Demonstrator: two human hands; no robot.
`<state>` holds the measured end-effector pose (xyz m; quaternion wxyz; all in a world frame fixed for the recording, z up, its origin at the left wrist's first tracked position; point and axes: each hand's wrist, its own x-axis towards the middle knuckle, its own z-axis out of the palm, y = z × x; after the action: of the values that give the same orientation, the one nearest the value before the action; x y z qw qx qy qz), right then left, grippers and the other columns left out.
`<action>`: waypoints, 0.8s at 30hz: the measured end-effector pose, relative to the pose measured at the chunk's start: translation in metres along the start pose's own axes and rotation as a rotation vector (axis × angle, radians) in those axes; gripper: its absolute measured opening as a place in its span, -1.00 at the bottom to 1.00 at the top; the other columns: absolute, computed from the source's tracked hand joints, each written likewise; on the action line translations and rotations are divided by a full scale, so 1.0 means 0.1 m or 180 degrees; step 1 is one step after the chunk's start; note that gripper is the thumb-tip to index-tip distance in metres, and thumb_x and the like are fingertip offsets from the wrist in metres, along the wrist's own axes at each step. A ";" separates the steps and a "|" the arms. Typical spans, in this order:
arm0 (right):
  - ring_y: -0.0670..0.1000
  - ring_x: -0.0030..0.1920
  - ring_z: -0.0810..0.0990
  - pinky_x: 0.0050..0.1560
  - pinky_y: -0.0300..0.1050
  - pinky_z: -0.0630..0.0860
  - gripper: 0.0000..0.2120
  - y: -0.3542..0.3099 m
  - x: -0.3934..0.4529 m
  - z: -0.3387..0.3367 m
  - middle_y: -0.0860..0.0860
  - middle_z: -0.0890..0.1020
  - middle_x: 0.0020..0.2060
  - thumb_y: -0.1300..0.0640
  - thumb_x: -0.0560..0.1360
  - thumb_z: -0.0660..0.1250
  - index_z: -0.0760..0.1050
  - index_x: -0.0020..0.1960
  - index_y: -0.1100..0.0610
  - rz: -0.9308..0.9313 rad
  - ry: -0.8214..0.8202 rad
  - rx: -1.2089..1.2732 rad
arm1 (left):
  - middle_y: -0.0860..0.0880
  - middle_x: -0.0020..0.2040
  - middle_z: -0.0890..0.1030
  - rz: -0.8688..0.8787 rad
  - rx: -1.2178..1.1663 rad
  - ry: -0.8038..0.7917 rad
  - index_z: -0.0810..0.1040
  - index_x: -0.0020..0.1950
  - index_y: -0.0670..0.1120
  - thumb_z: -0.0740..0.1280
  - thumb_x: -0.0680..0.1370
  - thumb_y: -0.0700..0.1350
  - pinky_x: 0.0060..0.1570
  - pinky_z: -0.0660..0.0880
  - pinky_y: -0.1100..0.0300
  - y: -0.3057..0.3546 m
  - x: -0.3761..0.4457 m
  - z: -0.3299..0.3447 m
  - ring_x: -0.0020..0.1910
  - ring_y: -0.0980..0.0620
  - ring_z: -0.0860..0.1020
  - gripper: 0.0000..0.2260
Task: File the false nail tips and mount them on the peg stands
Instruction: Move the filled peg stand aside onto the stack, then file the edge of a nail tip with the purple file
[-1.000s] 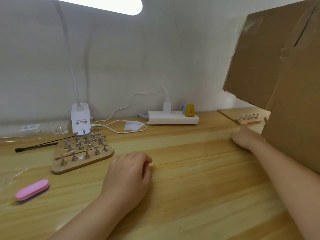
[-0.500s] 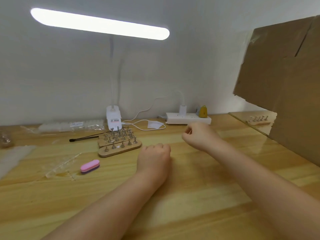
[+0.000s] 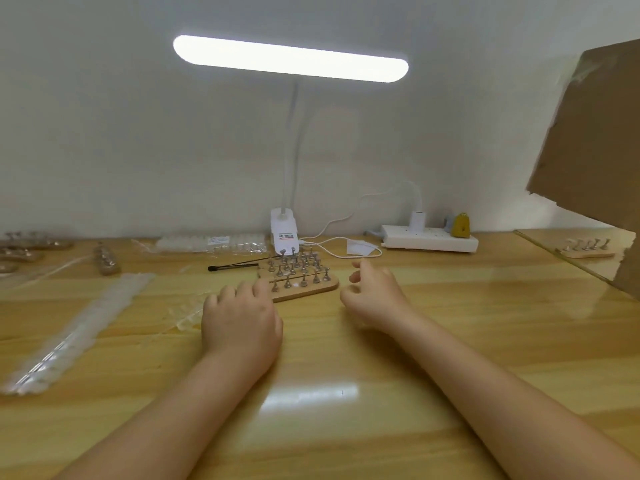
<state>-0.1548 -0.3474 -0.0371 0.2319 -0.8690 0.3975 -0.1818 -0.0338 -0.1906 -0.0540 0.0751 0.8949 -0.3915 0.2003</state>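
A person sits at a wooden desk (image 3: 450, 341) with both forearms stretched across it. The left hand (image 3: 240, 323) lies knuckles-up, fingers curled under; whether they enclose anything cannot be told, since the palm is hidden. The right hand (image 3: 372, 294) hovers just above the wood with fingers loosely bent and thumb apart, holding nothing visible.

Just beyond both hands, toward the desk's back edge, stand the peg stands (image 3: 298, 273): wooden bases with rows of small metal pegs, all apparently bare (no tip shows on any of them). The left hand's fingertips sit just beside the nearest base. The false nail tips seem to be in the clear plastic packet (image 3: 211, 243) against the back edge, and in a long transparent strip (image 3: 79, 332) near the left edge. A black tool (image 3: 232, 266) lies left of the stands, a clip lamp (image 3: 284, 233) behind them. No file is in view.

Judging from this, the work is only starting: nothing is filed or mounted. The next move probably calls for fetching a tip from the packaging and finding a file.
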 end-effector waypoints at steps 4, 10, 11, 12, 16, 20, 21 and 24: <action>0.11 0.45 0.16 0.44 0.02 0.17 -0.29 0.02 -0.02 0.11 0.01 0.41 0.40 0.16 0.47 0.18 -0.01 0.56 0.07 -0.0244 -0.0418 -0.0019 | -0.02 0.12 0.55 -0.0092 -0.0424 -0.0116 0.31 0.30 -0.04 0.13 0.55 0.01 0.11 0.30 0.08 -0.02 0.07 0.11 0.15 -0.07 0.45 -0.66; 0.11 0.41 0.30 0.36 0.03 0.33 -0.34 0.01 0.04 0.10 0.07 0.45 0.37 0.27 0.49 0.17 0.06 0.54 0.07 -0.0182 -0.0405 0.0615 | -0.02 0.19 0.55 -0.0048 -0.1188 -0.0167 0.21 0.47 -0.02 0.17 0.55 -0.10 0.33 0.15 0.07 -0.07 0.08 0.16 0.27 -0.06 0.37 -0.52; 0.10 0.38 0.35 0.31 -0.02 0.36 -0.35 0.02 0.05 0.09 0.08 0.46 0.36 0.28 0.50 0.19 0.07 0.54 0.07 -0.0099 -0.0428 0.0804 | -0.01 0.20 0.55 -0.0082 -0.1311 -0.0176 0.21 0.47 -0.01 0.17 0.54 -0.11 0.34 0.13 0.07 -0.08 0.08 0.16 0.27 -0.06 0.36 -0.52; 0.09 0.35 0.39 0.24 -0.08 0.37 -0.35 0.02 0.06 0.07 0.09 0.46 0.35 0.28 0.50 0.20 0.07 0.54 0.06 -0.0014 -0.0442 0.0956 | 0.00 0.20 0.55 -0.0116 -0.1401 -0.0183 0.21 0.47 0.00 0.18 0.54 -0.12 0.35 0.13 0.07 -0.09 0.09 0.16 0.27 -0.05 0.36 -0.51; 0.13 0.43 0.27 0.35 0.01 0.32 -0.28 -0.01 0.05 0.11 0.12 0.41 0.37 0.29 0.48 0.17 -0.02 0.56 0.00 0.0023 -0.0571 0.0841 | 0.02 0.21 0.54 -0.0226 -0.1638 -0.0243 0.20 0.46 0.01 0.17 0.53 -0.13 0.36 0.11 0.06 -0.08 0.10 0.15 0.28 -0.04 0.35 -0.51; 0.15 0.40 0.30 0.34 0.03 0.34 -0.29 -0.06 0.01 0.12 0.20 0.44 0.31 0.29 0.47 0.18 0.03 0.55 0.03 -0.0002 -0.0544 0.0838 | 0.01 0.20 0.55 -0.0194 -0.1781 -0.0260 0.23 0.45 0.00 0.18 0.50 -0.18 0.34 0.12 0.06 -0.09 0.09 0.14 0.27 -0.04 0.36 -0.50; 0.14 0.34 0.38 0.27 0.00 0.40 -0.33 -0.05 0.01 0.09 0.19 0.51 0.24 0.29 0.49 0.19 0.08 0.54 0.05 -0.0026 -0.0458 0.0856 | 0.02 0.16 0.57 -0.0207 -0.1798 -0.0188 0.26 0.43 0.00 0.18 0.50 -0.19 0.33 0.14 0.06 -0.11 0.09 0.12 0.24 -0.03 0.38 -0.51; 0.02 0.02 0.57 -0.11 -0.11 0.46 -0.49 0.02 -0.01 -0.05 0.05 0.63 0.01 0.23 0.52 0.23 0.26 0.44 0.04 -0.0038 -0.0214 0.0654 | 0.08 -0.03 0.61 -0.0209 -0.1736 0.0118 0.38 0.32 0.03 0.17 0.51 -0.16 0.23 0.23 0.06 -0.17 0.07 0.08 0.11 0.00 0.44 -0.63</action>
<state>-0.1587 -0.3492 -0.0345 0.3318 -0.8487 0.3635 -0.1937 -0.0143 -0.1859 -0.0579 0.3270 0.8501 -0.4003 0.1013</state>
